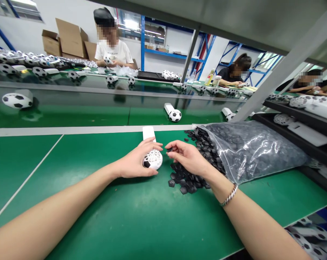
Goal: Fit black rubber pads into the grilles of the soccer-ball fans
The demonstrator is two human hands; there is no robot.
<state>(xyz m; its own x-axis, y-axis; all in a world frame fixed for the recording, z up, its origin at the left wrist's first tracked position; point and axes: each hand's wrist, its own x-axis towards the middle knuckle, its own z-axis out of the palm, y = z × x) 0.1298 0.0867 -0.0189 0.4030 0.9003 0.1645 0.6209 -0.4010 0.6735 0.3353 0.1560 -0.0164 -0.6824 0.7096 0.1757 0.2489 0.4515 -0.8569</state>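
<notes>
My left hand [138,159] curls around a white soccer-ball-shaped housing [155,159] with a flat white handle [148,133], which rests on the green table. One black pentagon is set in its left side, while the rest of the visible face is open white latticework. Just to the right, my right hand [186,155] pinches a small black pentagon piece [169,150] between thumb and fingers, a short gap from the ball. Below and behind that hand spreads a pile of loose black pentagon pieces [190,182].
An open clear plastic bag [258,148] of black pieces lies at the right. Black trays [315,126] with white housings stand beside a slanted grey post [277,68]. Finished-looking ball units [175,115] sit on the green conveyor [98,112] ahead. Across it, several people sit working.
</notes>
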